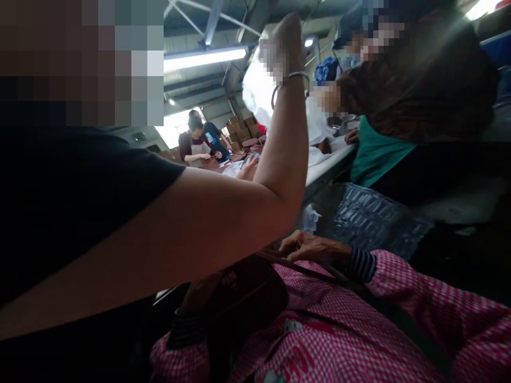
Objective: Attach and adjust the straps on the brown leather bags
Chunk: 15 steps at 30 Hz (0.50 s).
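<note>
A dark brown bag point(247, 292) rests on my lap against a pink gingham apron, its long strap point(299, 266) running off to the right. With bent fingers, my right hand point(313, 247) holds the strap near the bag's upper edge. My left hand point(202, 292) lies in deep shadow at the bag's left side, touching it. Its fingers are hidden, partly behind a co-worker's bare forearm. That co-worker's arm point(239, 213) crosses close in front of me, bent at the elbow, the hand raised beside a bright, whitish translucent plastic sheet or bag point(255, 88).
Beyond the arm runs a long pale worktable point(331, 159) with brown items farther along it. At right a person in a dark patterned top point(415, 80) leans over it. Clear plastic packaging point(375, 218) lies below its edge. Two people and stacked cartons point(239, 130) are farther back.
</note>
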Each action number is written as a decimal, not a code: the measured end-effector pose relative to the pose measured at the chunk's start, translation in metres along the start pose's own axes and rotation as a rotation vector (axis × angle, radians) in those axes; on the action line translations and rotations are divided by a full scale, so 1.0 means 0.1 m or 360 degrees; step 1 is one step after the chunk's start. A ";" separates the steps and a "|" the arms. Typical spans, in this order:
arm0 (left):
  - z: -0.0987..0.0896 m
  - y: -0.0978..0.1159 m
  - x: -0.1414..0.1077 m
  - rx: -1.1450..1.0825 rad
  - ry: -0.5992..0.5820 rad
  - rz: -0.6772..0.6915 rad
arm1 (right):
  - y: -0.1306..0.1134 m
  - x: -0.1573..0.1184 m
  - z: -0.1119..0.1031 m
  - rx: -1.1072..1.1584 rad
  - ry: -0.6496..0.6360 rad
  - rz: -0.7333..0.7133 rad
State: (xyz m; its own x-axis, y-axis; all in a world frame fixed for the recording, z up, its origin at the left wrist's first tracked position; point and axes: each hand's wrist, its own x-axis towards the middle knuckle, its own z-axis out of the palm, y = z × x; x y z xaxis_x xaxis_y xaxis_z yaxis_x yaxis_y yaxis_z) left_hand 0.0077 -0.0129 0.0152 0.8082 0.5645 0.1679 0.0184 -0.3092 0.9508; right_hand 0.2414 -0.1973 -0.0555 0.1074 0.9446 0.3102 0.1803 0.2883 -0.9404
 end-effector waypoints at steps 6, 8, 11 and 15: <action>-0.07 -0.04 0.07 0.0011 -0.0108 0.0016 | -0.26 -0.11 -0.03 0.0171 -0.0215 0.0256; -0.09 -0.03 0.10 0.0031 -0.0132 0.0074 | -0.34 -0.09 -0.02 0.0271 -0.0372 0.0324; -0.09 -0.03 0.13 -0.0033 -0.0135 0.0112 | -0.48 0.00 0.04 0.0319 -0.0510 0.0249; -0.05 -0.04 0.14 -0.0098 -0.0161 0.0097 | -0.56 0.29 0.24 0.0037 -0.0129 -0.0199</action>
State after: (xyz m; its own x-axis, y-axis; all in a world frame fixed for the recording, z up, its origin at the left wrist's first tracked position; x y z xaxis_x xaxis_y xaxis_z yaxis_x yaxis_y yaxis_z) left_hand 0.0159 0.0004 0.0157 0.8620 0.4651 0.2018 -0.0662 -0.2912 0.9544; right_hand 0.2108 -0.1824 0.0031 0.0058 0.9104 0.4137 0.1647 0.4072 -0.8984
